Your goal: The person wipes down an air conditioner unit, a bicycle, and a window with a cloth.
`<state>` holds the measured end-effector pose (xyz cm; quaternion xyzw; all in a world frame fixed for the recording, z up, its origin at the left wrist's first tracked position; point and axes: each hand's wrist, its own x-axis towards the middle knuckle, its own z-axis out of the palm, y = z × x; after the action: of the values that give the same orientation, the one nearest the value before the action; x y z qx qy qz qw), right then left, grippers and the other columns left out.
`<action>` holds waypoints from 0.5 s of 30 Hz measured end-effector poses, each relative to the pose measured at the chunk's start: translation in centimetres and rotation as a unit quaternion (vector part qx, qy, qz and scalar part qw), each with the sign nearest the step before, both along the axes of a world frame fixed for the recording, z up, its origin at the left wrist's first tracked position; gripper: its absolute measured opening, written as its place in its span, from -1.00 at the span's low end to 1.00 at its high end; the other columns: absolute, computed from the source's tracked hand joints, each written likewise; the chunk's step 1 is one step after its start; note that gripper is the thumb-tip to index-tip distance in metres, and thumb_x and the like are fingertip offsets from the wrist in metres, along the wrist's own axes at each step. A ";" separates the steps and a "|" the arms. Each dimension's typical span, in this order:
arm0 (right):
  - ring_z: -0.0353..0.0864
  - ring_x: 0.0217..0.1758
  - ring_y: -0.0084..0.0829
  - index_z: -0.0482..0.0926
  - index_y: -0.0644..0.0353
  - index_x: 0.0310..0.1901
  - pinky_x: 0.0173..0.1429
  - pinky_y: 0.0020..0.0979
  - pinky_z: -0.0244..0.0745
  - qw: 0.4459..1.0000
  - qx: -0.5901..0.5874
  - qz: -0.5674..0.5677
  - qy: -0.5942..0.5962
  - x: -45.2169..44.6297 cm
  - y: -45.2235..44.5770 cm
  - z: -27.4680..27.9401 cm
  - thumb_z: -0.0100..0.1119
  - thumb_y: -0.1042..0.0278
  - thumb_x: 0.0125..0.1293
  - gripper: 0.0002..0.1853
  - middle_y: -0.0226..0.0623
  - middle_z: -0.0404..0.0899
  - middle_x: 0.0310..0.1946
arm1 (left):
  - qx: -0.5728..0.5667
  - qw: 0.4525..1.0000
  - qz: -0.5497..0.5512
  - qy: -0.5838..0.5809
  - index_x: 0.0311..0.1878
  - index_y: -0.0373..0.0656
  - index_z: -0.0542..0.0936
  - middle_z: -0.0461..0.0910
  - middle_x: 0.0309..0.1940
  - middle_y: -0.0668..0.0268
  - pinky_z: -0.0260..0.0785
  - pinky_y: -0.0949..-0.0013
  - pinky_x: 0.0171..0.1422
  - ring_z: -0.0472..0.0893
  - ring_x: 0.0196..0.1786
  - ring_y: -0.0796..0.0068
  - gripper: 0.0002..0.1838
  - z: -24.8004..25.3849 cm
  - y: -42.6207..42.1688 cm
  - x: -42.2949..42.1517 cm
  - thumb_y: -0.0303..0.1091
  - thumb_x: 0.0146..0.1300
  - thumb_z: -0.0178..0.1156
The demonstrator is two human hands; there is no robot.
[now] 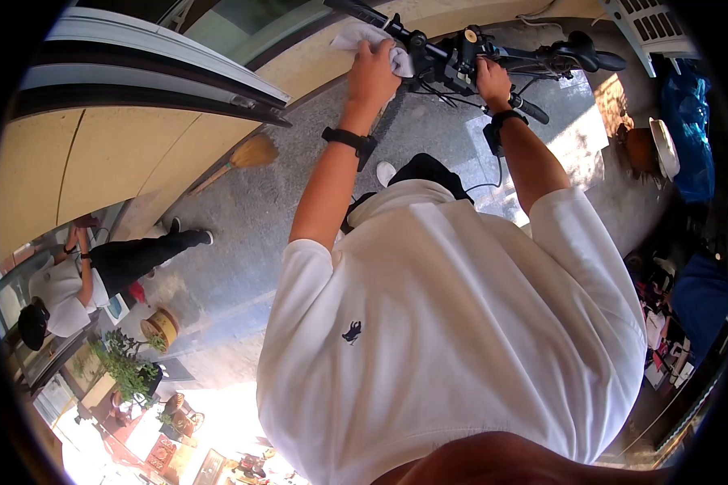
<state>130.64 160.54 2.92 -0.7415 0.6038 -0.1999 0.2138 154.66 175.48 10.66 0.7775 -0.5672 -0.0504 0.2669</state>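
A black bicycle (534,58) stands in front of me at the top of the view, its handlebar (431,50) running slantwise between my hands. My left hand (374,79) is closed on a crumpled whitish cloth (400,62), pressed against the left part of the bar. Part of the cloth sticks out beyond the fingers. My right hand (493,82) is closed around the bar, inward of the right grip (532,111); its fingertips are partly hidden. Cables hang below the bar, and the saddle (578,50) shows farther right.
A straw broom (253,152) leans by the tan wall at left. Another person (65,291) in a white shirt stands at far left, near a potted plant (128,364). A terracotta pot (641,149) and blue plastic sheeting (687,129) are at right.
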 end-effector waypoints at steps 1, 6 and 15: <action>0.60 0.01 0.14 0.68 -0.02 -0.03 0.11 0.02 0.47 1.000 0.003 0.003 -0.005 0.1 -0.3 0.2 -0.16 -0.12 0.37 -0.52 0.04 0.66 -0.12 | -0.003 1.000 0.006 -0.001 0.15 0.13 0.54 0.45 0.00 0.18 0.56 0.04 -0.02 0.58 0.02 -0.01 -0.43 0.2 -0.3 0.3 -0.36 -0.02 0.36; 0.60 0.02 0.16 0.68 -0.01 -0.02 0.13 0.01 0.47 1.000 0.004 -0.007 -0.011 0.1 -0.5 0.1 -0.15 -0.15 0.35 -0.50 0.08 0.66 -0.12 | 0.010 0.997 0.075 -0.017 0.05 0.06 0.57 0.55 -0.04 0.16 0.55 0.02 -0.01 0.63 -0.03 0.02 -0.52 1.0 0.0 4.3 -0.27 -0.04 0.36; 0.59 0.00 0.17 0.68 0.00 -0.07 0.11 0.06 0.46 0.999 -0.040 -0.010 0.028 0.4 -0.4 0.2 -0.21 -0.11 0.38 -0.50 0.06 0.66 -0.13 | -0.186 0.898 0.140 0.373 -0.09 -0.28 0.60 0.68 -0.15 -0.07 0.48 0.08 0.11 0.65 -0.01 -0.11 -0.56 -1.9 -1.8 1.2 -0.25 -0.04 0.40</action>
<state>131.04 160.14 3.14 -0.7484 0.6089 -0.2050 0.1649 155.90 173.69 8.78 0.7094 -0.3103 -0.1920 0.6030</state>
